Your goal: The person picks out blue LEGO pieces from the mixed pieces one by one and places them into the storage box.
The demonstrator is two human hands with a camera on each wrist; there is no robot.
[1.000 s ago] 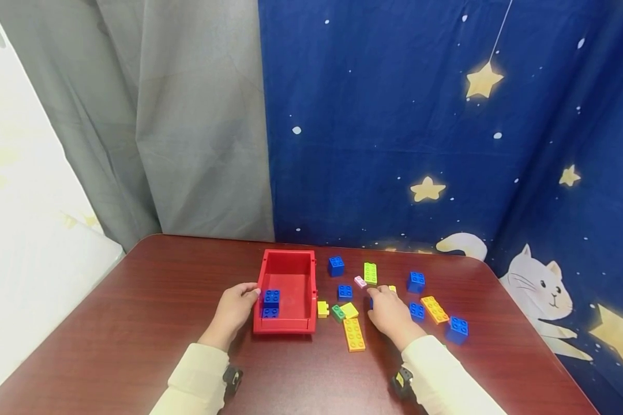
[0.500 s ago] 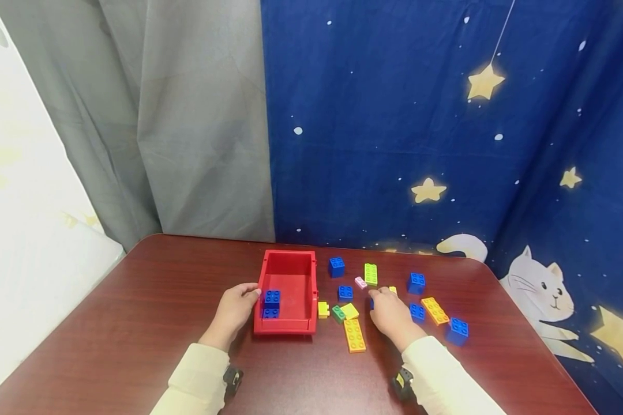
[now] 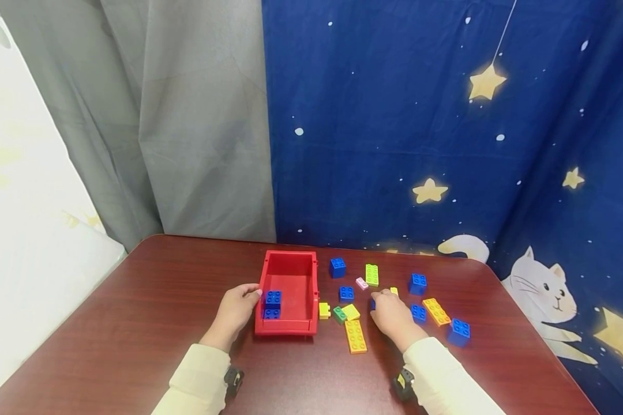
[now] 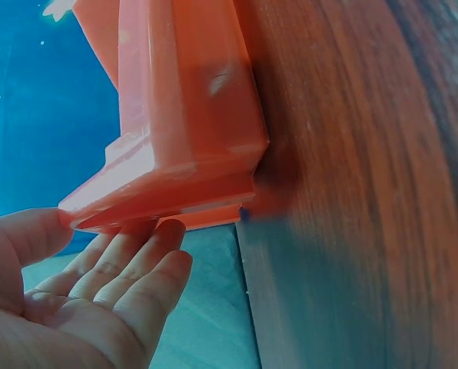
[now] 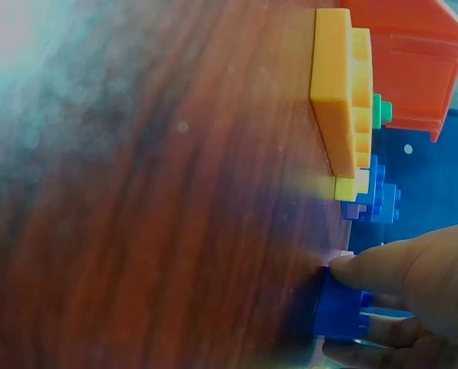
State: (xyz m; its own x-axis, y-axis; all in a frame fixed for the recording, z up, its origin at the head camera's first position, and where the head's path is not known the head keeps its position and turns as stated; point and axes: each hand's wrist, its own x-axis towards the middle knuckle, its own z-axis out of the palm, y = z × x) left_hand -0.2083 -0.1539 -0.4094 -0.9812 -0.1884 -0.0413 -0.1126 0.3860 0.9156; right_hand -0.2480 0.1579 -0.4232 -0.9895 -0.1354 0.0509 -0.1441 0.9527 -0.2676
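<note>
My left hand (image 3: 236,314) holds the left rim of a red plastic bin (image 3: 286,327). In the left wrist view its thumb lies at the lip of the bin (image 4: 206,92), with the fingers under that lip against the outside. Two blue bricks (image 3: 272,298) lie inside, by the bin's near left corner. Among the loose bricks to the right, my right hand (image 3: 393,316) pinches a blue toy brick (image 5: 340,307) that stands on the table. The thumb presses one side of it, the fingers the other. From the head, that brick is mostly hidden by the hand.
Between bin and right hand lie a yellow brick (image 3: 324,311), a green brick (image 3: 340,314), an orange brick (image 3: 355,336) and a blue brick (image 3: 346,294). Farther back are a lime brick (image 3: 371,275) and a pink brick (image 3: 361,283). Several blue bricks (image 3: 459,332) sit right.
The whole head view has shifted very slightly. Both hands, the bin and the bricks keep their places.
</note>
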